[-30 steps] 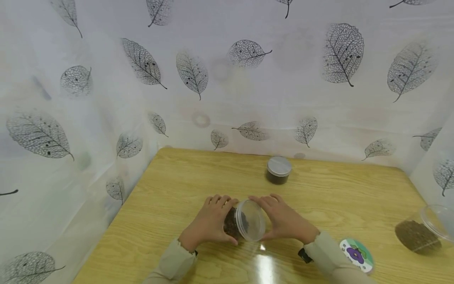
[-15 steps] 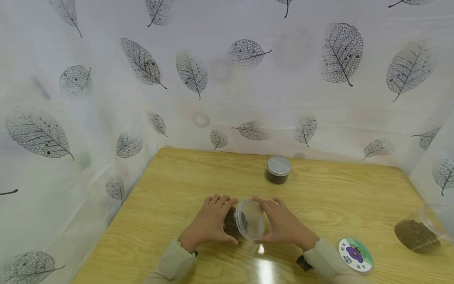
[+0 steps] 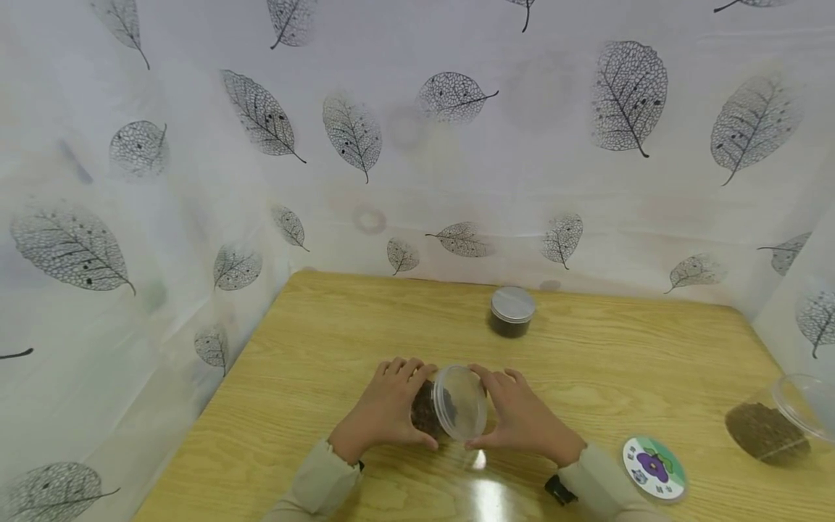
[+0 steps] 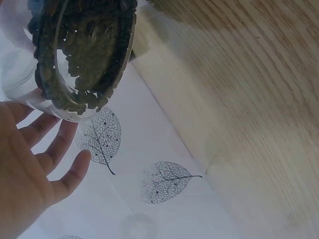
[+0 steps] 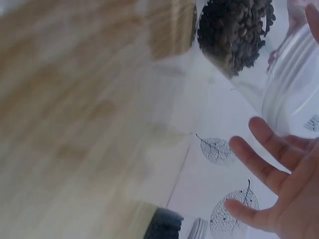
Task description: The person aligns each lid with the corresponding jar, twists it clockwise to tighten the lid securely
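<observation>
A clear plastic jar (image 3: 427, 410) part filled with dark brown pellets or seeds lies tilted between both hands, its clear rounded end (image 3: 470, 406) facing right. My left hand (image 3: 385, 409) grips the jar's body, thumb at the front and fingers over the back. In the left wrist view the pellets (image 4: 97, 52) show through the jar's base, with the outer fingers spread below it. My right hand (image 3: 525, 417) holds the clear end by its edge between thumb and index finger. In the right wrist view its other fingers stand apart from the ridged rim (image 5: 294, 69).
A small silver-lidded jar (image 3: 512, 313) with dark contents stands towards the back of the wooden table (image 3: 365, 312). At right are a round disc with a purple flower (image 3: 654, 468) and another clear jar (image 3: 768, 435) of brown grains. Leaf-printed sheeting (image 3: 457, 167) surrounds the table.
My right hand has turned slightly on the jar's clear end: the index finger has moved right and the thumb left along the edge. My left hand and the jar's body stay put.
</observation>
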The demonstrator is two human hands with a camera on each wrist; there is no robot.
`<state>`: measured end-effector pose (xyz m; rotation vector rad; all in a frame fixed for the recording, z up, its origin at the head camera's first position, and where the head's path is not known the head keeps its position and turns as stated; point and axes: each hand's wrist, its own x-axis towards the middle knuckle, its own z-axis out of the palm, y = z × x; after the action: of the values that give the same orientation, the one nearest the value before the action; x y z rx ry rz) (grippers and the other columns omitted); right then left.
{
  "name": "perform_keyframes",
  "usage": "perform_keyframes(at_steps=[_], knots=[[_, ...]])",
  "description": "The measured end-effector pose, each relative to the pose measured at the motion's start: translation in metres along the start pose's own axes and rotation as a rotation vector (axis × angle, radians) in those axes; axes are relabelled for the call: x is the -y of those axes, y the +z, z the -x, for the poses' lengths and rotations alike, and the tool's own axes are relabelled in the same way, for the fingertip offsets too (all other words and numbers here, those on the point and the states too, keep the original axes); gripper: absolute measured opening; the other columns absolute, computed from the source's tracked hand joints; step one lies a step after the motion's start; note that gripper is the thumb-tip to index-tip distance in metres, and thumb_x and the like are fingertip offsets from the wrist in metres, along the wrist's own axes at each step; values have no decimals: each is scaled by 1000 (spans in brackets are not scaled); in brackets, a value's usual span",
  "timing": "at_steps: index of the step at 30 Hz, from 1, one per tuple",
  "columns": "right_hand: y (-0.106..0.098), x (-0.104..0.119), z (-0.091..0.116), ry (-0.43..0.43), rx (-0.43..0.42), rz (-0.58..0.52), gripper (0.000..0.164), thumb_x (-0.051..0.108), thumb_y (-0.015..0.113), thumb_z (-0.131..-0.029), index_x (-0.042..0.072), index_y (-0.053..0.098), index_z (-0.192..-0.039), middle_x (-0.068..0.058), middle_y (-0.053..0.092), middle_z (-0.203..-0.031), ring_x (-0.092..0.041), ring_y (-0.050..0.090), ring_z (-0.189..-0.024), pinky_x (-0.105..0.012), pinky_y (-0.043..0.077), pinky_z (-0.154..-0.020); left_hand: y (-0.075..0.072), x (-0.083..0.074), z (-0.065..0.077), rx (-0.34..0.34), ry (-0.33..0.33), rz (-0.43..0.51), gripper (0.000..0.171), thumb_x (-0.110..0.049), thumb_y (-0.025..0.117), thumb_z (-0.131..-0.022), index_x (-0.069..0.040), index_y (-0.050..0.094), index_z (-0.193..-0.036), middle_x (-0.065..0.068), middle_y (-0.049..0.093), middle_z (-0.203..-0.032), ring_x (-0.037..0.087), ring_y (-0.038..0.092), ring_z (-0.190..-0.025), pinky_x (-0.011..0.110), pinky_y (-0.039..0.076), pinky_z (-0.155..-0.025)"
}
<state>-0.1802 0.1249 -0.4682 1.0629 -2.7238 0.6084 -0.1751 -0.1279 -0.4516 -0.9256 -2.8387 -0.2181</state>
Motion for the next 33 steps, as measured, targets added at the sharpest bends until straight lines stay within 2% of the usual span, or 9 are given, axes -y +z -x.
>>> perform_keyframes(at_steps=[5, 13, 21, 28, 33], knots=[[-7, -8, -5, -78, 32, 23, 118, 57, 84, -51, 5, 30, -142, 4, 55, -97, -17, 56, -96, -60, 37, -99, -1, 0, 0, 15, -3, 19, 109, -75, 74, -50, -19, 41, -137, 2, 51, -124, 22, 49, -109, 46, 41, -94], [-18, -12, -15, -175, 96, 58, 124, 53, 86, -47, 12, 26, -147, -5, 59, -121, -23, 55, -113, -60, 33, -103, 1, 1, 0, 31, 2, 22, 109, -74, 74, -51, -20, 39, -138, 0, 49, -125, 20, 47, -110, 45, 41, -96], [-18, -9, -17, -194, 97, 66, 115, 56, 83, -54, 13, 29, -145, -6, 58, -124, -23, 55, -114, -59, 33, -103, 2, 0, 1, 20, 9, 20, 108, -74, 74, -51, -20, 39, -138, 0, 49, -124, 20, 47, -109, 45, 41, -95], [-16, -10, -16, -209, 54, 66, 114, 58, 83, -53, 12, 31, -143, -5, 58, -124, -23, 56, -112, -59, 34, -102, 1, 1, 1, 22, 4, 27, 108, -73, 75, -51, -19, 40, -138, 1, 49, -124, 20, 47, -110, 46, 41, -95], [-16, -8, -15, -182, 50, 58, 115, 59, 83, -51, 10, 32, -142, -5, 60, -121, -23, 56, -111, -63, 33, -102, -1, 0, 0, 23, -3, 31, 109, -73, 75, -51, -20, 39, -138, 1, 49, -125, 21, 47, -111, 46, 41, -96]])
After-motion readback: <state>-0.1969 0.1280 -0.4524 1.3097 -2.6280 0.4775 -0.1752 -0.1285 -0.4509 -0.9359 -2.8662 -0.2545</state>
